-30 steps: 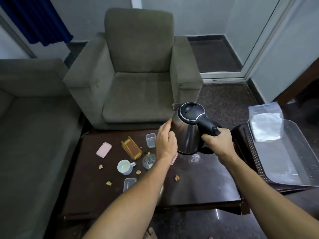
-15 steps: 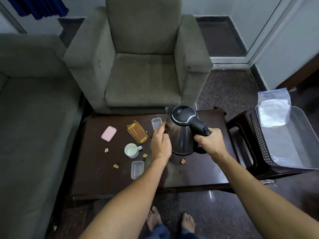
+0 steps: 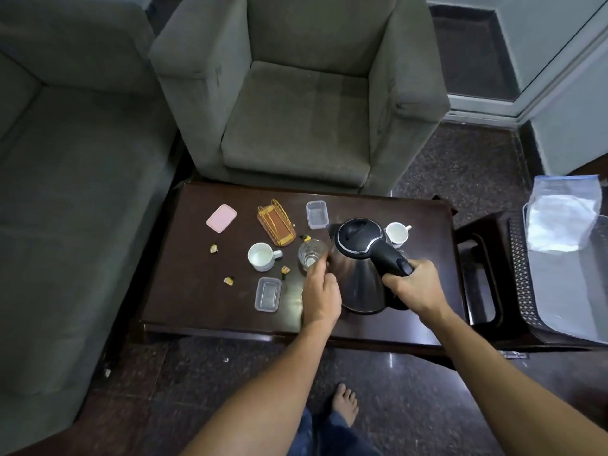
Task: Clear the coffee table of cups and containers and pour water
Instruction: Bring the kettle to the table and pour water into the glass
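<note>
Right hand [image 3: 411,287] is wrapped round the kettle [image 3: 358,281] handle, kettle upright at the desk's [image 3: 197,307] right side. Left hand [image 3: 320,294] is squeezed between kettle and glass [image 3: 311,255], can't tell if it's gripping anything.

kettle [image 3: 358,284]: brushed metal body with a dull sheen; lid and the handle I grip in my right hand [image 3: 413,289] are smooth, glossy black plastic.
coffee table [image 3: 197,291]: dark polished wood, glossy, catches glare.
glass [image 3: 311,255]: clear, smooth.
cups [image 3: 261,256]: white glazed ceramic, shiny.
containers [image 3: 268,294]: clear plastic, slightly cloudy.
pink lid [image 3: 221,218]: matt plastic.
armchair [image 3: 296,126]: grey-green woven cloth, matt, coarse.
floor [image 3: 427,406]: speckled stone, polished.
</note>
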Available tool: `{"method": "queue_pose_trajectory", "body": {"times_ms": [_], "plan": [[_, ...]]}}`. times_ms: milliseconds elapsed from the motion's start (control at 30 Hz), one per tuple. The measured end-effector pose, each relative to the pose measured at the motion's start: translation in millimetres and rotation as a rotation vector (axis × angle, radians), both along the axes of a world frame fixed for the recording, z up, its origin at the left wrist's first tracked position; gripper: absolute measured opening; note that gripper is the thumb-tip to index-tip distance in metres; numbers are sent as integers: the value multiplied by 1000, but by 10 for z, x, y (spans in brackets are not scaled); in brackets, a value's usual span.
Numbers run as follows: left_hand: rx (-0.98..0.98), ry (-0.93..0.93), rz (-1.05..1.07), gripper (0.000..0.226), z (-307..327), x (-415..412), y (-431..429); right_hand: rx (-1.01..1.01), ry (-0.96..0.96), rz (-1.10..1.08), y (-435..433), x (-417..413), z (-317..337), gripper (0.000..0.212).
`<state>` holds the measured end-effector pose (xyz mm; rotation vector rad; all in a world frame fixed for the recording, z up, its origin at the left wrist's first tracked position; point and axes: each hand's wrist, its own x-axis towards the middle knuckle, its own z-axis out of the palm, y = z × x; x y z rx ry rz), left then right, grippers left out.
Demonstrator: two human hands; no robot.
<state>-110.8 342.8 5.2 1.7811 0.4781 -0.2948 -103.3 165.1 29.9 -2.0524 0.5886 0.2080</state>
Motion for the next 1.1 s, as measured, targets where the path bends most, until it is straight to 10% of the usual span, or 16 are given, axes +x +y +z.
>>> {"method": "queue_pose_trajectory", "body": {"times_ms": [1100], "plan": [[-248, 294, -24, 70, -527, -213, 155, -183, 264, 66, 231, -17, -131, 21]]}}
